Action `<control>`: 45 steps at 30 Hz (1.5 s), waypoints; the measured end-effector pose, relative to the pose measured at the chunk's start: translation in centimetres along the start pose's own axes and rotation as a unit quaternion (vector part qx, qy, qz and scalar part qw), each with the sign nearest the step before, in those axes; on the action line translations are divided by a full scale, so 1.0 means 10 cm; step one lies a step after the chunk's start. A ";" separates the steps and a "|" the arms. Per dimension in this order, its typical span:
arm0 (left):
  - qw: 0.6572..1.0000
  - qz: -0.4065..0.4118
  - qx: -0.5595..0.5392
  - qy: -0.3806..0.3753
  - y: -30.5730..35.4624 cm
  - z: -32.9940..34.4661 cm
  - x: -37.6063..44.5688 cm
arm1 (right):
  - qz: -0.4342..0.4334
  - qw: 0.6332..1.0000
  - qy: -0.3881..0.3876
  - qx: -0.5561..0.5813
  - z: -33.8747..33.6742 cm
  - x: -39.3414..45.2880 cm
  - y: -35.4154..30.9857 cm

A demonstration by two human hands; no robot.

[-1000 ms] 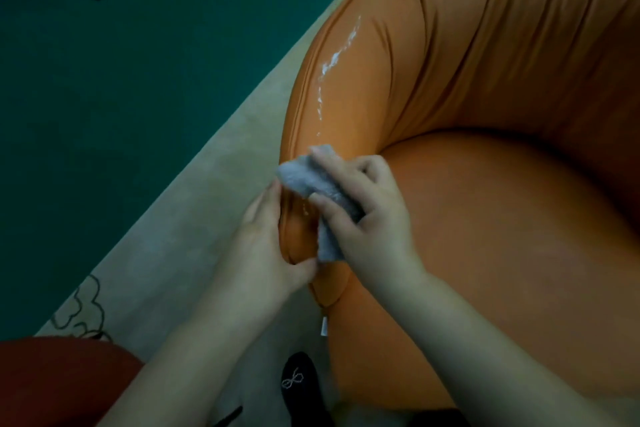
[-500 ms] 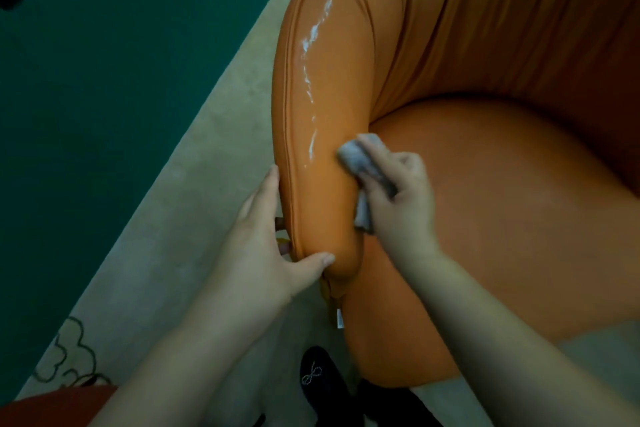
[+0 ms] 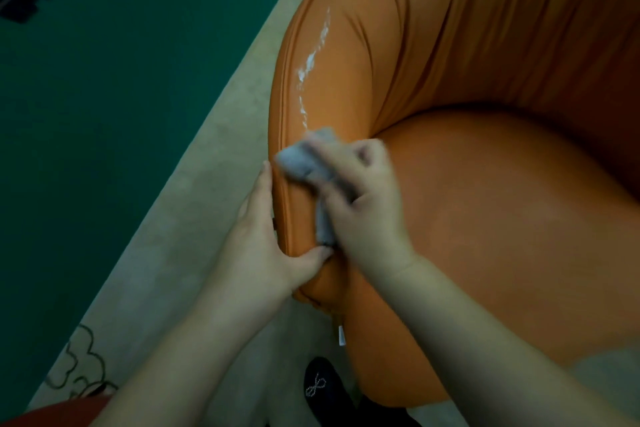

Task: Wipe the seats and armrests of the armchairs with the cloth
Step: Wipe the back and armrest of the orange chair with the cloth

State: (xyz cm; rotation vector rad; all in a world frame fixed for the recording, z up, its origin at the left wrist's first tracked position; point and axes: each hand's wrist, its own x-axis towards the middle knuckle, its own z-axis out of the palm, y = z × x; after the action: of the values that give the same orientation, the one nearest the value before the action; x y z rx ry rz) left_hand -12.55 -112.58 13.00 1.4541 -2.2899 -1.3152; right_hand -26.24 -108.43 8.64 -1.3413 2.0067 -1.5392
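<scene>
Right hand (image 3: 363, 204) has the grey cloth (image 3: 304, 159) bunched in its curled fingers, pressed on the orange armrest (image 3: 322, 87) mid-frame. Left hand (image 3: 266, 239) clamps the armrest's near end. Armrest's long axis and wet streak (image 3: 313, 62) run toward the frame's top, so I'd guess wiping goes that way.

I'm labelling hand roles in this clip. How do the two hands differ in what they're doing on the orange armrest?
The right hand grips the grey cloth and presses it on top of the armrest; the left hand holds no cloth. The left hand clasps the armrest's front end, thumb on top and fingers down its outer side, while the right hand sits on the seat side. Both touch the same armrest.
</scene>
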 end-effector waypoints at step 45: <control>0.989 0.058 0.028 -0.136 0.27 -0.53 1.29 | -0.004 0.993 0.056 -0.107 0.19 1.14 0.08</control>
State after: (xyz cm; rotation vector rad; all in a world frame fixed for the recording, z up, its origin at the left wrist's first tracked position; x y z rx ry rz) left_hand -18.40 -125.46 14.03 1.1971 -2.5541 -1.5069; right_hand -31.40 -118.66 10.63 -1.3667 2.2937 -1.4679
